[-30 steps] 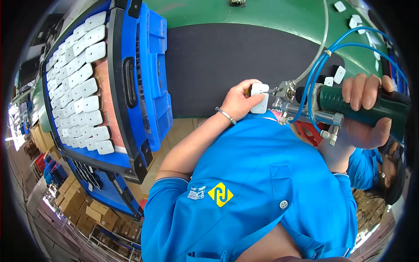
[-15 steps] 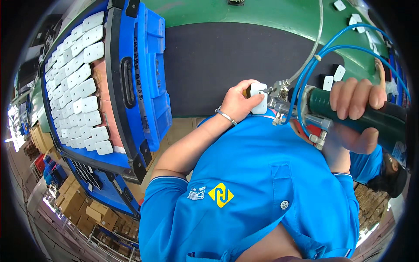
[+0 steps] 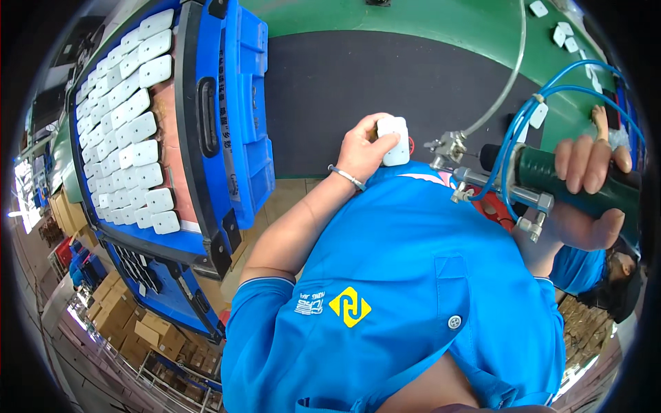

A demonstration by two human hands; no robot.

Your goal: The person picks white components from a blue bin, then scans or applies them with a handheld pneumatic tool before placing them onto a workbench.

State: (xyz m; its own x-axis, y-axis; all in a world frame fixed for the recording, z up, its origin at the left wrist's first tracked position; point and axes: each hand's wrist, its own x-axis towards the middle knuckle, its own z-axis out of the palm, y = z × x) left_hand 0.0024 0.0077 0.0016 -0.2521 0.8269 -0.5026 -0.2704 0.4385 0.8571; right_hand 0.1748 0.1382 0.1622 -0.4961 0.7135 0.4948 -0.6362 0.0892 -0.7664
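My left hand point(image 3: 359, 148) grips a small white rounded-rectangular plastic piece point(image 3: 394, 151), its thumb pressed on the upper face. A bit of red point(image 3: 412, 145) shows at the piece's right edge. On the right, my right hand point(image 3: 591, 165) wraps round the dark green body of a power screwdriver point(image 3: 531, 168). Metal fittings point(image 3: 451, 146), a clear tube point(image 3: 508, 86) and blue air hoses point(image 3: 525, 124) are attached to its front. Its front end points left at the white piece, with a gap between them.
A blue crate point(image 3: 180, 89) at the left holds rows of similar white pieces point(image 3: 110, 138). A blue plastic bin point(image 3: 249, 158) adjoins it. Before me lies a black mat point(image 3: 323, 82) on a green table point(image 3: 303, 15). More white pieces point(image 3: 538, 115) lie at the right, near another person's hand point(image 3: 600, 121).
The screwdriver has drawn back to the right, so its front end has left the white piece. My left hand, still holding the piece, has shifted slightly left and away from me.
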